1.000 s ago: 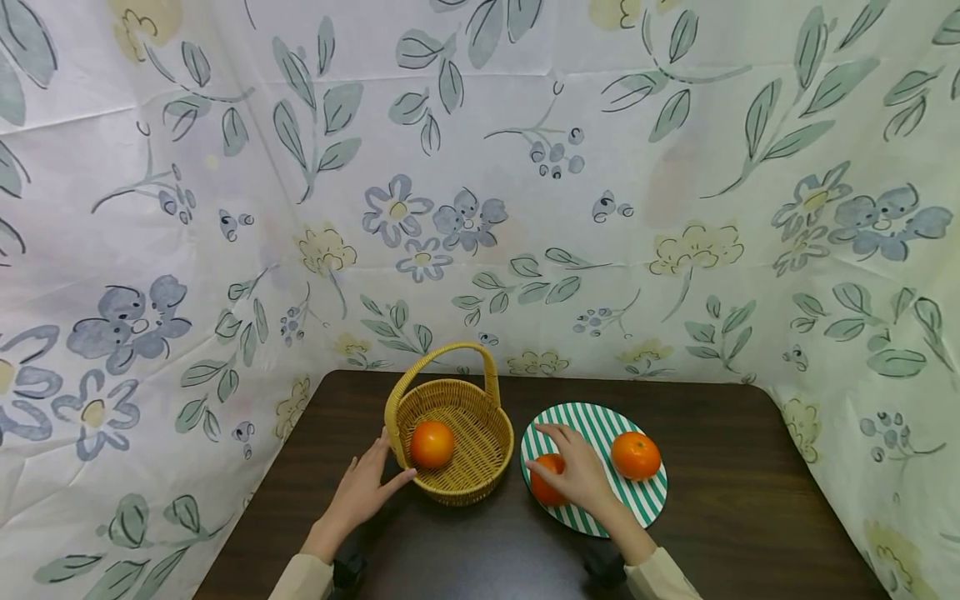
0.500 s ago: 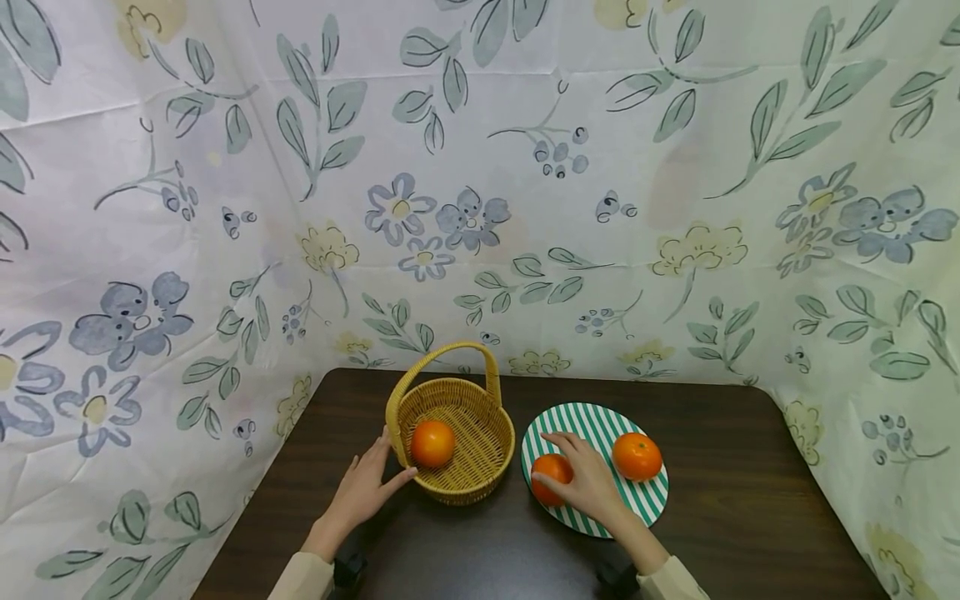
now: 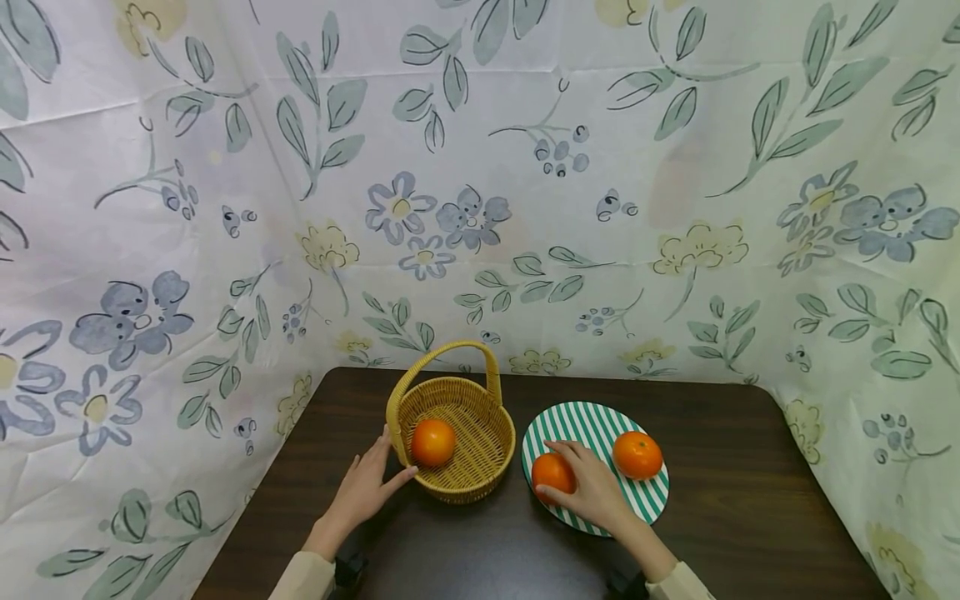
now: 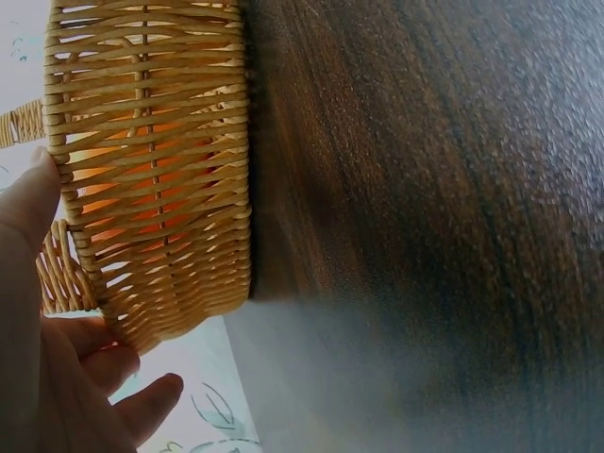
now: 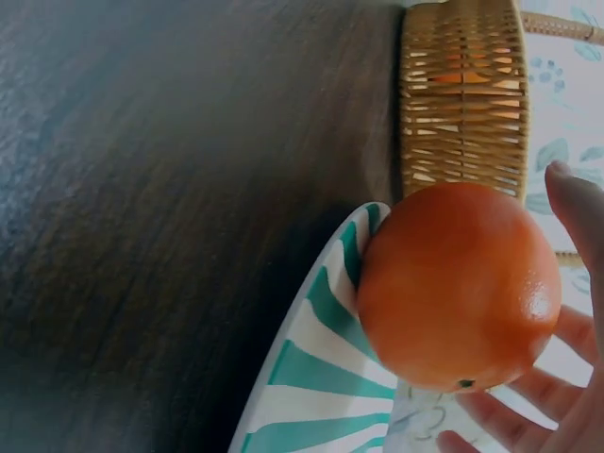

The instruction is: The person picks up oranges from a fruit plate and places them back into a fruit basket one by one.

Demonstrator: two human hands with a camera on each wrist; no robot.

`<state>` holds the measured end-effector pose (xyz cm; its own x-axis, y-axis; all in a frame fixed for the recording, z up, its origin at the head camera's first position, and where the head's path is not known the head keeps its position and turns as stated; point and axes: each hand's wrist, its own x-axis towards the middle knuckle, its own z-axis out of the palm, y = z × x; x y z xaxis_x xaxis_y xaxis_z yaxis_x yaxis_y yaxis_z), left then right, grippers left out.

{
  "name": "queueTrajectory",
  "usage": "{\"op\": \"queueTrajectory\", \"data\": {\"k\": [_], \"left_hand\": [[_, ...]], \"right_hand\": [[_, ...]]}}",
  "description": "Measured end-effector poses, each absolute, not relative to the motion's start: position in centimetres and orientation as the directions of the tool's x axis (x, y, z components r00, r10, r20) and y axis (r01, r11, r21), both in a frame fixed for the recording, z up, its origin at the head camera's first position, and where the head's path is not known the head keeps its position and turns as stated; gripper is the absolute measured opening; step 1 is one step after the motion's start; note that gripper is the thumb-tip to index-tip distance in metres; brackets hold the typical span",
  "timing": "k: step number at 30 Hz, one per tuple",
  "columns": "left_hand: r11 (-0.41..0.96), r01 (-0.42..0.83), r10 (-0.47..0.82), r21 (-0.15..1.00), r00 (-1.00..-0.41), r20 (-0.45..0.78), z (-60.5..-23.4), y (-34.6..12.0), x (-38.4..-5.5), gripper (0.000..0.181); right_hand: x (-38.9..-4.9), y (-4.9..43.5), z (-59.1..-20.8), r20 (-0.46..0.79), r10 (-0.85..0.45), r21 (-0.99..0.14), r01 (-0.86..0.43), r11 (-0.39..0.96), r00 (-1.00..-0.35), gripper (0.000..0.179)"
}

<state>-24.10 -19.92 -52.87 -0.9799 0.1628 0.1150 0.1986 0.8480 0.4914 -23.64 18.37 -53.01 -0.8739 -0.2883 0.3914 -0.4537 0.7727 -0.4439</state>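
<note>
In the head view, my left hand [image 3: 360, 490] is against the near left side of a yellow wicker basket [image 3: 480, 479], its fingers fairly straight and the thumb spread. The left wrist view shows the thumb at the basket's rim [image 4: 57, 179] and fingertips against its wall. One orange [image 3: 432, 442] lies inside the basket. My right hand [image 3: 596, 492] is around the left orange [image 3: 552, 477] on a green-and-white striped plate [image 3: 585, 421], thumb and fingers spread. In the right wrist view, a gap shows between thumb and orange. Another orange [image 3: 637, 455] sits at the plate's right.
The basket's arched handle [image 3: 491, 367] rises above its rim. A dark wooden table [image 3: 720, 508] bears the basket and plate, which stand a little apart. Floral cloth [image 3: 555, 208] hangs behind the table and along its sides.
My right hand has shifted slightly right and nearer to me, its fingers lower around the left orange. That orange appears shifted slightly right. My left hand and the basket stay in place.
</note>
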Motion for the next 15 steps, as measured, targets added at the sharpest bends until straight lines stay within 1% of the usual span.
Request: {"op": "queueTrajectory", "data": {"k": [5,11,15], "left_hand": [[0.848,0.195,0.159,0.493,-0.981,0.114,-52.82,-19.92,-24.11,0.091],[0.846,0.195,0.159,0.497,-0.981,0.114,-52.9,-19.97,-24.13,0.092],[0.844,0.196,0.161,0.499,-0.981,0.111,-52.96,-19.97,-24.13,0.092]], "right_hand": [[-23.54,18.43,-53.24,0.381,-0.297,-0.451,-0.456,0.767,-0.876,0.068],[-23.4,18.44,-53.56,0.34,-0.305,-0.456,-0.439,0.774,-0.89,0.063],[-23.3,18.5,-53.61,0.337,-0.308,-0.46,-0.442,0.77,-0.889,0.062]]}}
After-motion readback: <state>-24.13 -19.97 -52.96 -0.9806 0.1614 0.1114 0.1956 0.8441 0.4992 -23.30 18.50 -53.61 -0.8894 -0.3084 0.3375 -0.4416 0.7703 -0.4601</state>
